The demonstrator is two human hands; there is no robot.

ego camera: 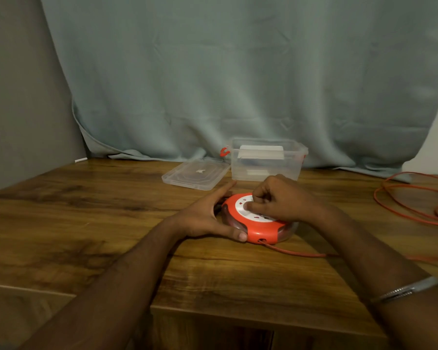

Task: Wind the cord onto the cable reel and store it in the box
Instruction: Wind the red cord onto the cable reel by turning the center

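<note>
We seem to be in a home room. We see a wood-grain table (86, 223) pushed against a grey wall (15, 97). A pale curtain (238, 72) hangs behind it.

Both forearms enter from the bottom edge and converge toward the centre. Left hand (208, 215): palm turned inward, fingers straight and extended forward, thumb (234, 233) stretched along the near side, its tip pressed against the cable reel (257, 223). Right hand (281, 198): knuckles up, fingers curled downward onto the reel's top face; what they pinch cannot be made out. Right forearm carries a metal bangle (405, 290) well back from the wrist. Both arms bare.
</note>
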